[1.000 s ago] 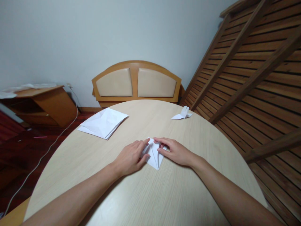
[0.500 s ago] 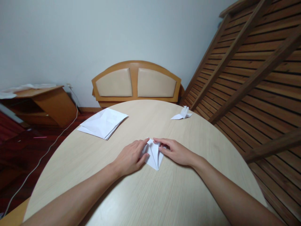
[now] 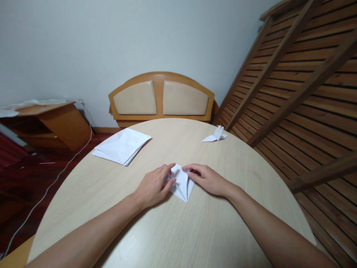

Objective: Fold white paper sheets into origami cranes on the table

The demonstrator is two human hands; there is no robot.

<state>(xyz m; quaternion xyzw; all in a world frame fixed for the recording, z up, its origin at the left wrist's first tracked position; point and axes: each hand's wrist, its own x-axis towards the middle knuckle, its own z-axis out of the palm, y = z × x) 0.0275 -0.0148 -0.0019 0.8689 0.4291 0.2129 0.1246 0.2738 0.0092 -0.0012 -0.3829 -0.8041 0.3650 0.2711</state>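
Observation:
A small folded white paper (image 3: 182,182) lies on the round wooden table (image 3: 156,238), its pointed end towards me. My left hand (image 3: 156,186) is at its left edge, thumb and index finger closed on a flap. From the right, my right hand (image 3: 208,179) has its fingertips on the paper's upper right edge, with a fold between thumb and fingers. The flap on the left side stands slightly raised, and part of it is hidden behind the left fingers.
A stack of white paper sheets (image 3: 122,145) lies at the table's back left. A folded paper bird (image 3: 217,134) stands at the back right. Beyond are a padded headboard (image 3: 160,97), a wooden desk (image 3: 61,124) and a slatted wooden frame (image 3: 301,89).
The left flap of the folded paper has moved leftward with my left fingers, showing a wider white face in the middle. My right hand has barely moved.

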